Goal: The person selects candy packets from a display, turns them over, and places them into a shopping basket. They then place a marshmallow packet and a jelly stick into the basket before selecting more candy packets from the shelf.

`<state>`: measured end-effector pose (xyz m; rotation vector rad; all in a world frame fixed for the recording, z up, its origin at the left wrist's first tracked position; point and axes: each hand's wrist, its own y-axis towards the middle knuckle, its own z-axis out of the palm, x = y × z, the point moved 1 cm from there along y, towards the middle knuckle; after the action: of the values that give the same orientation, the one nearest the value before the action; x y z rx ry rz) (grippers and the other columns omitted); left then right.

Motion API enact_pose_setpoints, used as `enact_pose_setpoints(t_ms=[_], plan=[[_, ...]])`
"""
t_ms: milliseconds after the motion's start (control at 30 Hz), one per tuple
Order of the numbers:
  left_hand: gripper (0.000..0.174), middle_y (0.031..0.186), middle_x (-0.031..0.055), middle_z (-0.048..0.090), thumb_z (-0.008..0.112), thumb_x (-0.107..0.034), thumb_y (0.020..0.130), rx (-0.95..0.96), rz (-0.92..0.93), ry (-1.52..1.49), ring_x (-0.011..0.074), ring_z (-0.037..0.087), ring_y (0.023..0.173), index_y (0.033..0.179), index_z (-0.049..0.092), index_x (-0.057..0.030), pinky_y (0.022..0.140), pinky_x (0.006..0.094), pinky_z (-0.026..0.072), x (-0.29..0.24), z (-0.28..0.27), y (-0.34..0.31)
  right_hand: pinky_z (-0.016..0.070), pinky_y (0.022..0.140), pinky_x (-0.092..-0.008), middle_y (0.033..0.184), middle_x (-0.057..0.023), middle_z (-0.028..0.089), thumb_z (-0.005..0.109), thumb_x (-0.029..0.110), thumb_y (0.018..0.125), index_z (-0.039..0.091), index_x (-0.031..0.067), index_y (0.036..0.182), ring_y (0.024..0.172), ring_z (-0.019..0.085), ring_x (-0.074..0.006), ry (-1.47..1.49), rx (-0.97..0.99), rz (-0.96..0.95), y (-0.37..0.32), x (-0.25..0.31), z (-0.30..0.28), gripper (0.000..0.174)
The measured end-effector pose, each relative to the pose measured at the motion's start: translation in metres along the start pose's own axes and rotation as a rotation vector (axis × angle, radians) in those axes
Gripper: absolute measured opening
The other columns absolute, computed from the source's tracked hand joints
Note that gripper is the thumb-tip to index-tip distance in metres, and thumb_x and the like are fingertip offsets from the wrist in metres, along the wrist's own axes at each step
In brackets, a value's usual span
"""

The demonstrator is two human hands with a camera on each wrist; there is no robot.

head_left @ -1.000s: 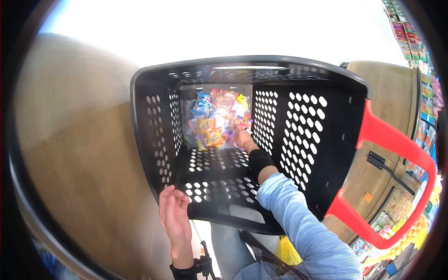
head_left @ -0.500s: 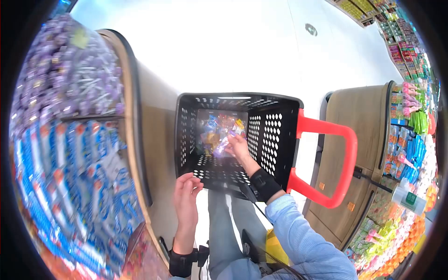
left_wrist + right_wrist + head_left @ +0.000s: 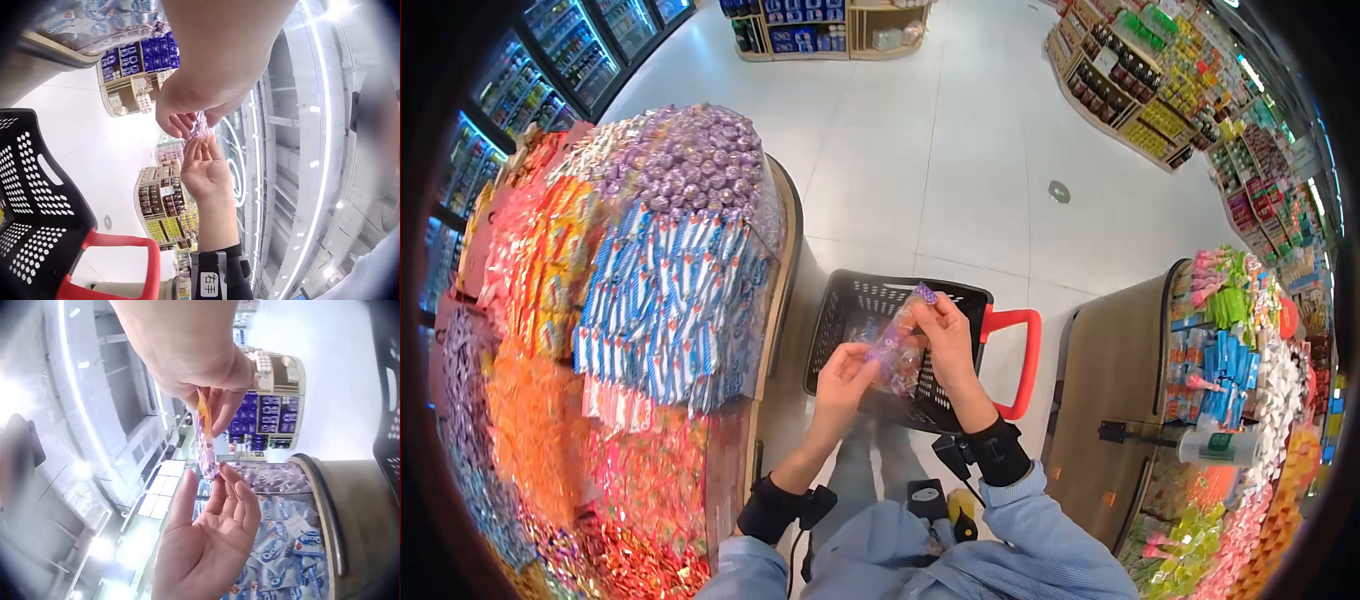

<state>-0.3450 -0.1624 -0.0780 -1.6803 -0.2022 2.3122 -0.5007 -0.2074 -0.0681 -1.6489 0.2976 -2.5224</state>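
Both hands are raised over the black basket (image 3: 828, 345), holding a shiny purple and clear packet (image 3: 892, 338) between them. My right hand (image 3: 948, 348) pinches its upper end, and my left hand (image 3: 840, 388) pinches the opposite end. In the right wrist view the packet (image 3: 205, 440) shows an orange strip near my right hand (image 3: 200, 356), while my left hand (image 3: 206, 550) has its palm turned up. The left wrist view shows the fingertips of my left hand (image 3: 212, 78) and right hand (image 3: 209, 178) close together at the packet (image 3: 200, 127). Small packets (image 3: 900, 378) lie in the basket.
On the left stands a candy display with purple sweets (image 3: 700, 160) and blue-white packets (image 3: 670, 300). A wooden counter (image 3: 1110, 350) is on the right. The basket's red handle (image 3: 1032, 360) points right. Shelves (image 3: 1120, 90) stand farther off across white floor.
My right hand has come up out of the basket with the purple packet, and my left hand has moved in and taken its other end. The head view has lifted, showing more of the shop.
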Motion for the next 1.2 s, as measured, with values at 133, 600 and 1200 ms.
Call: enact_pose_setpoints(t_ms=[133, 600, 1200], plan=[[0.017, 0.088, 0.0034, 0.055, 0.055, -0.005, 0.082, 0.049, 0.058, -0.016, 0.0073, 0.052, 0.082, 0.097, 0.049, 0.0, 0.075, 0.0212, 0.0433, -0.037, 0.022, -0.033, 0.05, 0.057, -0.022, 0.084, -0.0029, 0.058, 0.058, 0.016, 0.082, 0.053, 0.0017, 0.097, 0.076, 0.057, -0.0085, -0.13, 0.115, -0.037, -0.033, 0.049, 0.01, 0.022], [0.018, 0.085, 0.0042, 0.056, 0.058, 0.001, 0.077, 0.203, 0.113, -0.061, 0.0077, 0.055, 0.078, 0.093, 0.049, 0.0002, 0.069, 0.0202, 0.0455, -0.07, 0.062, -0.113, 0.0511, 0.048, -0.0239, 0.079, -0.0035, 0.056, 0.055, 0.018, 0.083, 0.053, 0.0041, 0.087, 0.069, 0.056, -0.0103, -0.114, 0.316, -0.032, -0.094, 0.119, 0.019, 0.015], [0.019, 0.087, 0.0052, 0.055, 0.057, 0.001, 0.078, 0.102, 0.081, -0.074, 0.0086, 0.055, 0.078, 0.095, 0.048, 0.0014, 0.071, 0.0217, 0.0466, -0.058, 0.057, -0.126, 0.0512, 0.049, -0.024, 0.079, -0.0023, 0.055, 0.053, 0.018, 0.084, 0.052, 0.0042, 0.089, 0.069, 0.056, -0.0096, -0.096, 0.427, 0.057, -0.088, 0.104, 0.024, 0.015]])
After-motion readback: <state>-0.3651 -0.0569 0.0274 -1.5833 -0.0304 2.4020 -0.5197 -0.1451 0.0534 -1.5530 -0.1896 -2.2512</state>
